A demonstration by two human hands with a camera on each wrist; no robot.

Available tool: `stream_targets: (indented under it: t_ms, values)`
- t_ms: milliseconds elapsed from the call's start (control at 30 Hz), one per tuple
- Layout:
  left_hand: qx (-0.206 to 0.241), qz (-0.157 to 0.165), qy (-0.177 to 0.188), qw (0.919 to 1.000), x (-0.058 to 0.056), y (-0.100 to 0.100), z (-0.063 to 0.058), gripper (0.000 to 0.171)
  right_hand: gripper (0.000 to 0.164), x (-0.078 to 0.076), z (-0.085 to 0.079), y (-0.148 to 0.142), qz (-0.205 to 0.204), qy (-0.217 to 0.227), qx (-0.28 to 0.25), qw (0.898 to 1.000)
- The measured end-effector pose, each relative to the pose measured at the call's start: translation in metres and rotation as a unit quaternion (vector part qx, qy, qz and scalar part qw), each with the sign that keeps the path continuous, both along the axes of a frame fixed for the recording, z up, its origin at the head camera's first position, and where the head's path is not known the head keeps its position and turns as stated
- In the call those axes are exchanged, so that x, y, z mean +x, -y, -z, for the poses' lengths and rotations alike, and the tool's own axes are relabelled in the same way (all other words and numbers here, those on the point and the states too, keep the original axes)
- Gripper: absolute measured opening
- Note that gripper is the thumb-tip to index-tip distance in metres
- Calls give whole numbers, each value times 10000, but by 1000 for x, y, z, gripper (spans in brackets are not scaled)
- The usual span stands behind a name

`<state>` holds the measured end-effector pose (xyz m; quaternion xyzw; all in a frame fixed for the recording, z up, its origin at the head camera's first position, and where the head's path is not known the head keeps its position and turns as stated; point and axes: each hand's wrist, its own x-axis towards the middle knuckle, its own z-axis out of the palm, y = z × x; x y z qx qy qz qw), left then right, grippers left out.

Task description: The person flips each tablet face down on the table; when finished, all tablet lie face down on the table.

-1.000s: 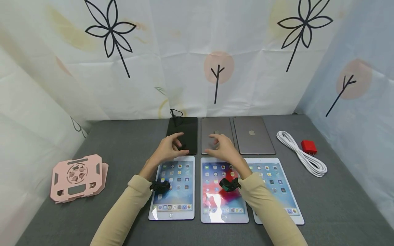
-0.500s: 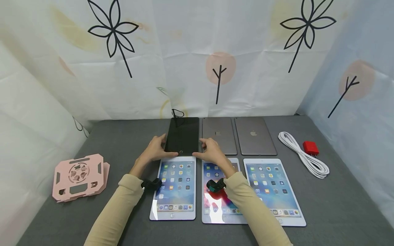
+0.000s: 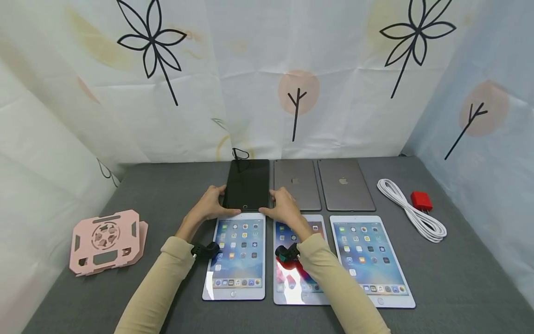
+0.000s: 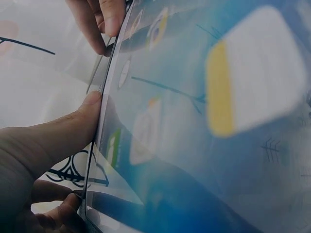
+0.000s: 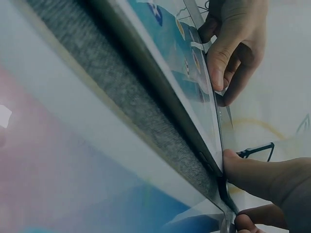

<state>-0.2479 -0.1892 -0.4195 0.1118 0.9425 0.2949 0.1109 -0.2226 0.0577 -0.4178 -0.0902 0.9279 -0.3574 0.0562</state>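
A black tablet [image 3: 248, 184] with a dark screen lies flat at the back of the grey table. My left hand [image 3: 208, 204] holds its near left corner, fingertips at the side edge and thumb along the near edge. At the near right corner, my right hand [image 3: 288, 207] has its fingers curled at the side and its thumb against the near edge. A white tablet [image 3: 233, 292] with a lit screen lies just in front, under the thumbs. Close up in the left wrist view, the left thumb [image 4: 73, 121] meets a thin edge.
Two grey tablets [image 3: 294, 178] lie back-up to the right, beside the black one. Two more lit white tablets [image 3: 369, 260] lie in the front row. A coiled white cable [image 3: 410, 211] and a red charger [image 3: 421, 201] sit right. A pink stand [image 3: 106, 241] is at left.
Both hands have come down from above the black tablet and spread to its near corners, the right hand moving left. In the last half second they have barely moved; the tablet stays in place.
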Motion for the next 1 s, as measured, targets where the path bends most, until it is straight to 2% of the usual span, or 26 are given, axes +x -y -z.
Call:
stream_targets:
  t_ms: [133,400,700,1000]
  values:
    - [34,25,46,10000,0,0,0,107,74,0,-1,1,34,29,-31,10000]
    - [44,72,25,10000,0,0,2,111,77,0,-4,0,94,454,-110,9989]
    - [-100,-26,-117,9999,-2,2,5,106,77,-2,-2,3,109,265,209,9994]
    - [249,-132,-227,9993,-4,4,8,96,74,-4,6,6,129,319,-386,9987]
